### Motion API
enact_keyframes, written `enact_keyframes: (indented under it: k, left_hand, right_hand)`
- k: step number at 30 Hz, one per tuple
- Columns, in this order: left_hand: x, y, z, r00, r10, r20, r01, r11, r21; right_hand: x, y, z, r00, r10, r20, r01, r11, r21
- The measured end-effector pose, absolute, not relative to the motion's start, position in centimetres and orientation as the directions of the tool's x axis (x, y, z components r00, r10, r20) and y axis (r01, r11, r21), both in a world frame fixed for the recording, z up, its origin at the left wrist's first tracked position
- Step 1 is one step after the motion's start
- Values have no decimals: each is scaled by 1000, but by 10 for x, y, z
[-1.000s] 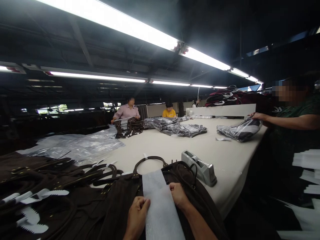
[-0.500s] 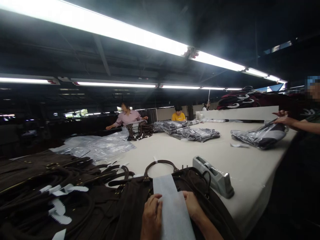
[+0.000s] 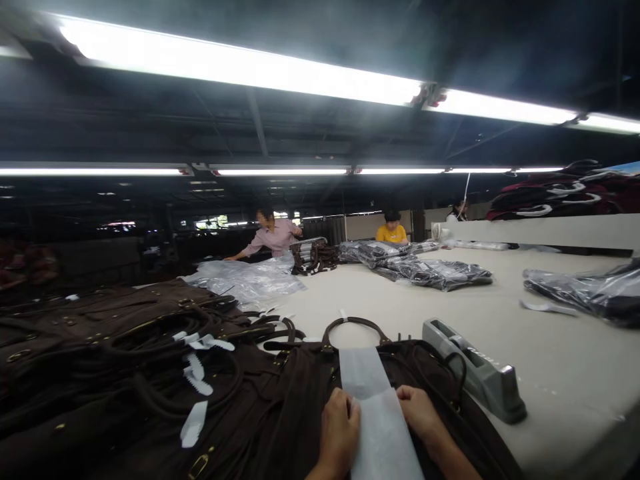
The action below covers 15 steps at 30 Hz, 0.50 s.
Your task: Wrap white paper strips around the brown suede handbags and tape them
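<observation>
Left hand and right hand each pinch 1 side edge of a white translucent strip, lying over a dark brown handbag on the worktop. Step in hand, judged: positioning the strip. Next move likely calls for even tension.

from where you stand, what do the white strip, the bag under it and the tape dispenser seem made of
White strip: matte, maybe thin paper or nonwoven sheet; its pale face shows no glare.
Bag: dull, probably dark brown fabric, since it falls in soft folds with little shine.
Tape dispenser: smooth, likely grey plastic, from its moulded shape.
</observation>
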State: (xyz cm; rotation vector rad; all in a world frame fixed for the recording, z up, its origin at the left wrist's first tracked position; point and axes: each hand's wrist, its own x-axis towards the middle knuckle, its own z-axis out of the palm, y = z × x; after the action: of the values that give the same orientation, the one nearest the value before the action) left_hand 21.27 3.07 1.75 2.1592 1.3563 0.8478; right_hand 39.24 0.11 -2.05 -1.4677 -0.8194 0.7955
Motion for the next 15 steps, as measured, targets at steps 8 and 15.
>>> enact_keyframes:
  k: [8, 15]
  left_hand:
    - [224, 24, 17, 319, 921, 222, 742, -389, 546]
    - [225, 24, 15, 293, 933, 208, 774, -359, 522]
  right_hand:
    - [396, -16, 3, 313, 941, -128, -109, -98, -989]
    - [395, -15, 4, 311, 941, -131, -35, -126, -991]
